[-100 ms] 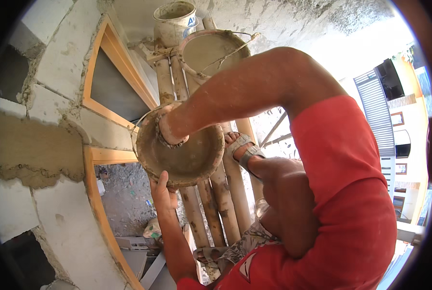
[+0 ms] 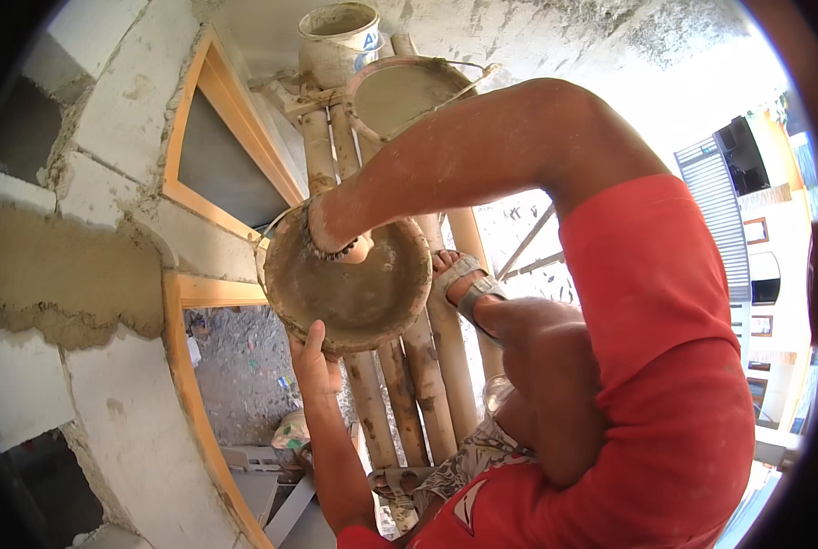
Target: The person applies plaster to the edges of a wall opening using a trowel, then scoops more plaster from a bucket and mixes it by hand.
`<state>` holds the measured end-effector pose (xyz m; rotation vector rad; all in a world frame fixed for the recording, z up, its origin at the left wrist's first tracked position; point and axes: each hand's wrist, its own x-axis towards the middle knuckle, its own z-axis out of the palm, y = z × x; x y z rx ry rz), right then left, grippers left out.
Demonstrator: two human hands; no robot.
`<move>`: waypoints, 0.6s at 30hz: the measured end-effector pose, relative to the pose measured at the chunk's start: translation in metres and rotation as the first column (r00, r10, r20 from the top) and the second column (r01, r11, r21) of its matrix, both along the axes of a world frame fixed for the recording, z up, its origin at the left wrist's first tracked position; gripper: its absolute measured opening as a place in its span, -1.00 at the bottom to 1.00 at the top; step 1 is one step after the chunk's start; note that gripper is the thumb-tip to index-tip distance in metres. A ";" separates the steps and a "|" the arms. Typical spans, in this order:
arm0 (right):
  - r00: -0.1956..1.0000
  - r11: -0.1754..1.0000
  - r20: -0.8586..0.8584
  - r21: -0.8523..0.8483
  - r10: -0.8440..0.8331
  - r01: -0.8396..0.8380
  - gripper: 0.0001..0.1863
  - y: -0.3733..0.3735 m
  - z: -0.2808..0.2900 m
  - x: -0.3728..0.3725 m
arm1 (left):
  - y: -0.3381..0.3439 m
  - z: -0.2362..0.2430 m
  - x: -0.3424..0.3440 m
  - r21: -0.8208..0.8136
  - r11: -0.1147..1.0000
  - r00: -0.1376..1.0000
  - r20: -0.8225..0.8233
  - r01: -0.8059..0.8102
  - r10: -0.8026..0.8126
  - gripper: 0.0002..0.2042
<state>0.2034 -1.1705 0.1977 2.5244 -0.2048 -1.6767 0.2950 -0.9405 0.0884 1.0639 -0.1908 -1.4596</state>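
A round bucket (image 2: 420, 291) with a mortar-caked rim and a thin handle stands tilted toward me on the bamboo poles. Wet grey mortar (image 2: 349, 297) coats its inside. My left hand (image 2: 315, 364) grips the near rim, thumb up along the outside, its other fingers partly hidden under the bucket. Bent over from the right, my right arm reaches into the bucket. My right hand (image 2: 357, 250) is inside near the far left wall, a dark beaded band round the wrist; its fingers are hidden.
Bamboo poles (image 2: 420, 366) form a platform under my sandaled feet. A second mortar bucket (image 2: 413, 91) and a white pail (image 2: 338, 46) stand beyond. At left, a block wall (image 2: 120, 403) holds an orange wooden frame (image 2: 178, 366), with rubble ground below.
My right hand has shifted slightly within the bucket and turned, showing more of itself past the wristband. My left hand keeps its hold on the rim.
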 end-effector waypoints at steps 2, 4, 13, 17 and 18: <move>0.994 0.996 -0.108 0.091 0.014 -0.004 -0.81 -0.006 0.011 -0.002 | 0.000 0.002 0.000 0.008 1.000 1.000 0.014 -0.009 0.009 -0.37; 0.974 0.980 -0.219 0.170 -0.064 0.103 -0.81 -0.004 0.026 -0.009 | -0.001 0.008 0.000 0.008 1.000 1.000 0.018 -0.014 0.014 -0.36; 0.569 0.414 -0.164 0.531 -0.806 0.739 -0.71 0.000 0.012 -0.057 | -0.001 0.004 0.001 -0.022 1.000 1.000 -0.009 -0.015 0.015 -0.40; 0.674 0.779 0.464 0.564 -0.575 0.276 -0.72 -0.020 0.054 -0.078 | 0.000 -0.002 0.003 -0.026 1.000 0.999 -0.051 0.015 -0.016 -0.33; 0.641 0.900 0.683 0.436 -0.350 0.026 -0.73 -0.023 0.057 -0.078 | -0.002 -0.004 0.005 -0.025 1.000 0.998 -0.057 0.014 -0.016 -0.33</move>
